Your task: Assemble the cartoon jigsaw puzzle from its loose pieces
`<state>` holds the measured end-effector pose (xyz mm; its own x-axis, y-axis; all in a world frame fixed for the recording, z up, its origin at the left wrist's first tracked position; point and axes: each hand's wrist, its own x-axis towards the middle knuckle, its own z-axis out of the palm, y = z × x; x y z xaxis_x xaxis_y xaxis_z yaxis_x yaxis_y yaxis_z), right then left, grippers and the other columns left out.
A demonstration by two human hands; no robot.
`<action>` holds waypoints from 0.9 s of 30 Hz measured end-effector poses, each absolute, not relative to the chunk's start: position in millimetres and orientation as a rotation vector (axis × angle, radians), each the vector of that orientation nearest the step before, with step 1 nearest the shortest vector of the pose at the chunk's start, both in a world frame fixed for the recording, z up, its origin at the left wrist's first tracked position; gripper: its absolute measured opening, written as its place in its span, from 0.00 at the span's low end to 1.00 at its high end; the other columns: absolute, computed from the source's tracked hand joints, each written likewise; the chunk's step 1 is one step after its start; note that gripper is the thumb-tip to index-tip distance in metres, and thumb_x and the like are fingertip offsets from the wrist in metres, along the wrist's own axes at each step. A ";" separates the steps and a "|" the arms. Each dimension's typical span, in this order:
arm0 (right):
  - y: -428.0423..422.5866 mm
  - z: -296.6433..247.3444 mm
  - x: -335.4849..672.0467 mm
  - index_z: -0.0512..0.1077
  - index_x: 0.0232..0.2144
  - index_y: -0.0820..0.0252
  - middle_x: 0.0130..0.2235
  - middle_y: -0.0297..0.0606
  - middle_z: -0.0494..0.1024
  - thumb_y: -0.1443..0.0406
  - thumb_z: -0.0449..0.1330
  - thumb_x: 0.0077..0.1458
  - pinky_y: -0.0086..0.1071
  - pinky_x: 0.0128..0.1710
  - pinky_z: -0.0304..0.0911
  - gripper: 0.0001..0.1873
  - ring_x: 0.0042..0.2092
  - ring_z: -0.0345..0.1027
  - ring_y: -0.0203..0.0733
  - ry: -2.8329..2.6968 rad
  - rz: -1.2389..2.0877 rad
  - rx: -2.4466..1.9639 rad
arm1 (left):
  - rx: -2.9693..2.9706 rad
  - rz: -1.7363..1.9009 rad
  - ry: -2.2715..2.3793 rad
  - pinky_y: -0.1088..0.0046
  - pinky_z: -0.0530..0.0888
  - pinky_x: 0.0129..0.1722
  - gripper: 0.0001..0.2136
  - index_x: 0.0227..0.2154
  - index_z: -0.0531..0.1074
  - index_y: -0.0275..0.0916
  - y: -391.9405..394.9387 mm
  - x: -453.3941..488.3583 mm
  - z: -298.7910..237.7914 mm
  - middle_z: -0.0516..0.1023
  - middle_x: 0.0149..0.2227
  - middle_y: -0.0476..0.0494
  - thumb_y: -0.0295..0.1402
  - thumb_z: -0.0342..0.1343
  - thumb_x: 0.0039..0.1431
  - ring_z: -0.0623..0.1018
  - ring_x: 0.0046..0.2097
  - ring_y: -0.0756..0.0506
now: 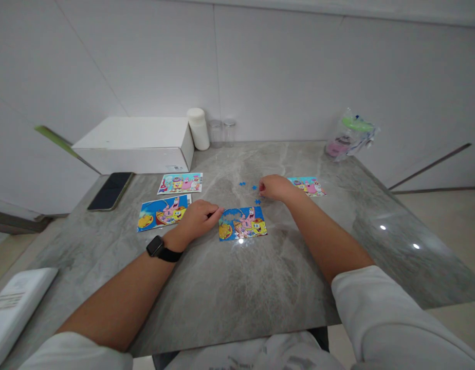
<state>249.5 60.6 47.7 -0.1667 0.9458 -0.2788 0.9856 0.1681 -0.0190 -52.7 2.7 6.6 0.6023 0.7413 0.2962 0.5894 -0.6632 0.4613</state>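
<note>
A partly built cartoon jigsaw puzzle [243, 224] lies in the middle of the grey marble table [230, 288]. My left hand [198, 218], with a black watch on the wrist, rests at the puzzle's left edge, its fingers curled and pinched at the top left corner. My right hand [274, 187] is closed just beyond the puzzle's upper right, next to a few loose blue pieces [248, 186]. What its fingers hold is hidden.
Two cartoon picture cards [163, 212] [180, 183] lie to the left and a third [307, 186] to the right. A black phone [110, 190], a white box [135, 144], a white bottle [198, 129], two clear jars [222, 132] and a plastic bag [349, 136] stand around the far edge.
</note>
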 end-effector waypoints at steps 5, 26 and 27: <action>61.6 40.5 247.5 0.84 0.45 0.58 0.48 0.49 0.85 0.64 0.66 0.57 0.36 0.47 0.70 0.14 0.50 0.79 0.54 2.246 -0.253 1.821 | 2.515 0.676 1.086 0.68 0.57 0.32 0.24 0.18 0.60 0.39 3.9 -53.1 5.7 0.61 0.19 0.51 0.41 0.48 0.71 0.61 0.24 0.50; 61.8 54.1 248.0 0.83 0.42 0.59 0.44 0.43 0.86 0.67 0.64 0.57 0.30 0.42 0.66 0.12 0.44 0.79 0.46 2.382 -0.520 1.875 | 2.501 0.653 1.088 0.68 0.57 0.32 0.24 0.18 0.61 0.39 2.0 -52.0 10.3 0.61 0.19 0.50 0.42 0.47 0.71 0.62 0.25 0.50; 61.1 57.4 247.6 0.83 0.42 0.60 0.43 0.42 0.86 0.66 0.64 0.57 0.30 0.41 0.66 0.11 0.42 0.78 0.44 2.410 -0.598 1.910 | 2.496 0.655 1.084 0.68 0.56 0.31 0.24 0.18 0.61 0.39 2.1 -51.9 10.5 0.61 0.19 0.50 0.42 0.47 0.71 0.62 0.24 0.50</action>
<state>247.6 61.1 57.4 -0.2564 0.9364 -0.2397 0.9398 0.1835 -0.2884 -51.9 2.1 10.5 0.6022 0.7493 0.2754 0.5922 -0.6506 0.4753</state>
